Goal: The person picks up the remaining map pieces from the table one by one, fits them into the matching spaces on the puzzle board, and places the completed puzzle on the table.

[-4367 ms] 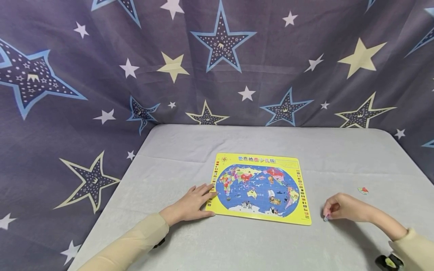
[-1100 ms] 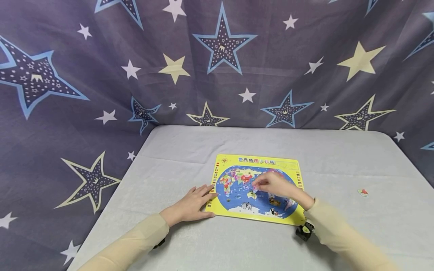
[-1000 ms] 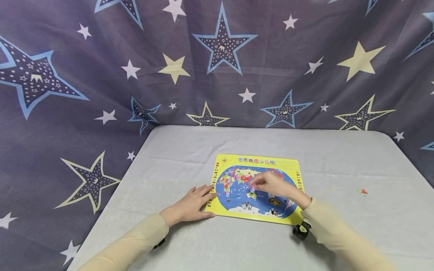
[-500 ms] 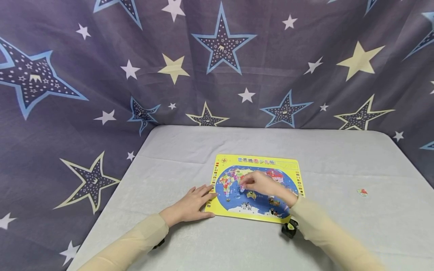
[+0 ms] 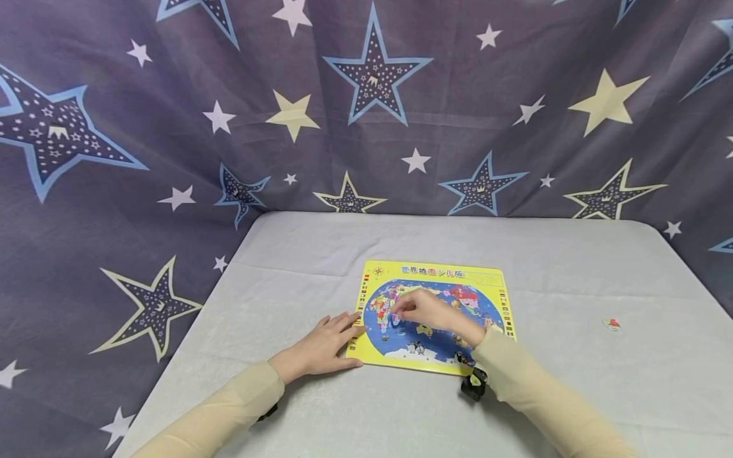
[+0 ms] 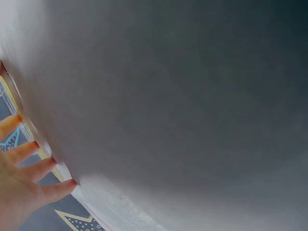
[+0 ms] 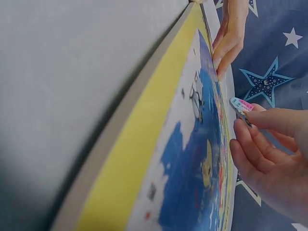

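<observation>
Piece [image 7: 239,104] sits pinched in right-hand fingers [image 7: 248,144] — above the map board [image 5: 438,346].

head view evenly lit; left wrist view dim.

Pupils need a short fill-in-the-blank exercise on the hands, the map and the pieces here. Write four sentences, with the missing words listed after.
1. The map has a ____ border.
2. In the head view, the left hand touches the map's ____ edge.
3. The right hand pinches a small piece coloured light blue and ____.
4. In the head view, a loose piece lies on the table, to the ____ of the map.

Missing words: yellow; left; pink; right.
</observation>
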`<action>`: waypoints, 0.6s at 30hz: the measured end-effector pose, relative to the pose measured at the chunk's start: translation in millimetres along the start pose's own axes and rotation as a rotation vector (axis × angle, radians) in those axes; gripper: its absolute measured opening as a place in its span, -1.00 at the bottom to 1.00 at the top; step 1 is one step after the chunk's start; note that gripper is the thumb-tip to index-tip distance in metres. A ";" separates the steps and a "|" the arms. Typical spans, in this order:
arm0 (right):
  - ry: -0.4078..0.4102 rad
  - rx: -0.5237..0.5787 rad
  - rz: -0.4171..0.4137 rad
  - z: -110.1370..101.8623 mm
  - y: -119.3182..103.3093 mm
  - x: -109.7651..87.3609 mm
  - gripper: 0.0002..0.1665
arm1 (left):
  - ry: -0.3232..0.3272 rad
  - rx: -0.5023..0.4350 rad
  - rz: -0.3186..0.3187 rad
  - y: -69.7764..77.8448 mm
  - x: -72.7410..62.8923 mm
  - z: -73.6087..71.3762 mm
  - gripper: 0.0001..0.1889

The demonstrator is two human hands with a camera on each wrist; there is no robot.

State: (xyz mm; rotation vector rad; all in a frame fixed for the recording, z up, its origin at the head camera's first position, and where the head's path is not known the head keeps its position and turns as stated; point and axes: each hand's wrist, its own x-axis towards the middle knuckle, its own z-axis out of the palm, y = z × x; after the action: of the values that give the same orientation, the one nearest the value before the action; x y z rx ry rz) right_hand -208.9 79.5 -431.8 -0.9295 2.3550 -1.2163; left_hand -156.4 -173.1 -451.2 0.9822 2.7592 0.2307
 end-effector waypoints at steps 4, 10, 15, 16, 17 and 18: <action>0.004 0.012 -0.006 2.8 -1.2 3.9 -0.82 | -0.012 -0.003 -0.008 0.5 0.3 -0.6 -0.29; 0.012 -0.004 -0.017 6.6 -3.3 8.3 -0.84 | -0.025 -0.002 -0.013 0.9 0.1 -1.0 -0.29; 0.023 -0.028 -0.028 9.1 -3.8 11.5 -0.86 | -0.021 -0.002 -0.010 0.3 0.1 -1.1 -0.30; 0.022 -0.024 -0.025 9.7 -3.8 12.1 -0.86 | -0.018 -0.004 -0.007 0.1 0.3 -0.9 -0.30; 0.022 -0.024 -0.024 10.4 -4.1 12.6 -0.86 | -0.015 -0.003 -0.004 -0.1 0.3 -0.7 -0.30; 0.021 -0.022 -0.023 11.2 -4.1 13.3 -0.86 | -0.012 -0.005 -0.001 -0.3 0.3 -0.6 -0.30</action>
State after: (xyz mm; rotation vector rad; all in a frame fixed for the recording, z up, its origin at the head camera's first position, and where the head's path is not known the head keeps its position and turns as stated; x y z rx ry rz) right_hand -210.8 62.0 -434.9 -0.9576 2.3850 -1.2170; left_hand -156.9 -173.2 -450.8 0.9778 2.7470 0.2310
